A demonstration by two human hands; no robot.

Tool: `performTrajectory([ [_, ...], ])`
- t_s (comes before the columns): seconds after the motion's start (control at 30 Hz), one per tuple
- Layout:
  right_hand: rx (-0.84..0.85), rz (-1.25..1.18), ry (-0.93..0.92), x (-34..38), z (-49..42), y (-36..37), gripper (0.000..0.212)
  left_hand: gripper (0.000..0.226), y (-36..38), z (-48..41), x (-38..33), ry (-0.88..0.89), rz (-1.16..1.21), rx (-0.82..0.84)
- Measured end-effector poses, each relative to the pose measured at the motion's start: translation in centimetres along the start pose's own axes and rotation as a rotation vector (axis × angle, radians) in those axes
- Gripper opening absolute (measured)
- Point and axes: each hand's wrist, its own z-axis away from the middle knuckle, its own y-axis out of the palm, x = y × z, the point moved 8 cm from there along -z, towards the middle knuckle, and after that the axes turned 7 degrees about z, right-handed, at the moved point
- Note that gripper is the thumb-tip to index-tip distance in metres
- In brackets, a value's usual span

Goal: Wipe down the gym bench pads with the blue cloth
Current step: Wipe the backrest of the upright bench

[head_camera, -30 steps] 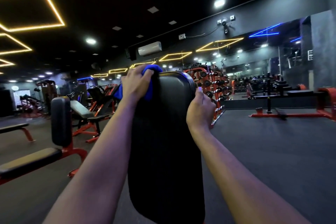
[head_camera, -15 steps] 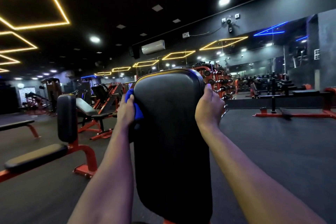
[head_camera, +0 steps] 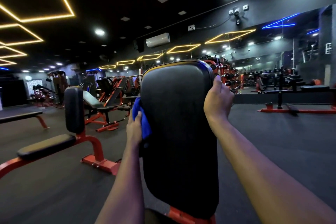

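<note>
2 bare hands work on 1 upright bench pad in a dim gym lit by yellow ceiling strips. Far left, a neighbouring bench (head_camera: 73, 109) with black pads on orange-red tubing stands well apart from the hands. Next comes the left hand (head_camera: 134, 129), fingers curled round the bunched blue cloth (head_camera: 143, 125) and pressing it against the left edge of the back pad (head_camera: 178, 132), about a third of the way down. 1 second ago hand and cloth sat on the pad's top left corner; 0.5 seconds ago they were just below it, so the stroke is running down the side. That suggests the top corner and upper left edge are covered, while the broad front face, the right edge and the other pads likely remain. The back pad fills the centre: tall, with rounded corners, in glossy black vinyl with a piped seam round the rim, faintly shiny near the top and too dark lower down to show any smears. It tapers to the red frame (head_camera: 181, 216) at the bottom. The right hand (head_camera: 218, 102) grips the pad's upper right edge as before, fingers wrapped behind it, apparently steadying it. Beyond it stands a dumbbell rack (head_camera: 227, 76).
</note>
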Motion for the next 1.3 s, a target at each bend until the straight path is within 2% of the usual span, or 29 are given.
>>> performTrajectory([
  [0.17, -0.006, -0.06, 0.011, -0.4, -0.1, 0.1, 0.057, 0.036, 1.8, -1.8, -6.0, 0.134, -0.075, 0.112],
  [0.27, -0.01, -0.062, 0.007, -0.7, -0.4, 0.3, 0.057, 0.038, 2.5, -1.7, -6.4, 0.148, -0.072, 0.075],
  [0.4, -0.009, -0.034, -0.002, -0.9, -0.4, 0.5, 0.058, 0.043, -0.2, 1.9, 0.1, 0.0, 0.053, -0.055],
  [0.5, 0.009, -0.042, 0.013, -0.6, 0.1, 0.3, 0.057, 0.034, -2.3, 6.6, 4.3, -0.16, 0.024, -0.066],
  [0.57, 0.057, -0.069, 0.032, -0.7, 0.4, 0.2, 0.053, 0.035, -3.1, 9.0, 5.9, -0.212, -0.033, -0.002],
  [0.67, 0.157, -0.055, 0.068, -2.1, 1.8, 0.1, 0.05, 0.035, -3.4, 7.8, 4.9, -0.209, -0.112, 0.085],
  [0.8, 0.118, -0.073, 0.09, -4.0, 3.2, -0.3, 0.058, 0.038, -1.8, 6.6, 2.0, -0.056, -0.054, -0.005],
  [0.93, 0.064, -0.039, 0.071, -4.1, 3.4, -0.4, 0.059, 0.042, -2.7, 11.6, 6.9, -0.186, -0.029, -0.166],
  [1.13, 0.101, -0.077, 0.083, -4.2, 3.5, -0.4, 0.056, 0.042, -5.1, 17.6, 11.4, -0.402, -0.193, -0.199],
  [1.23, 0.195, -0.156, 0.141, -5.4, 3.3, -0.3, 0.056, 0.036, -4.8, 16.2, 8.9, -0.3, -0.288, -0.181],
  [1.3, 0.339, -0.2, 0.219, -7.1, 3.5, 0.1, 0.071, 0.038, -4.0, 15.1, 5.2, -0.145, -0.302, -0.245],
])
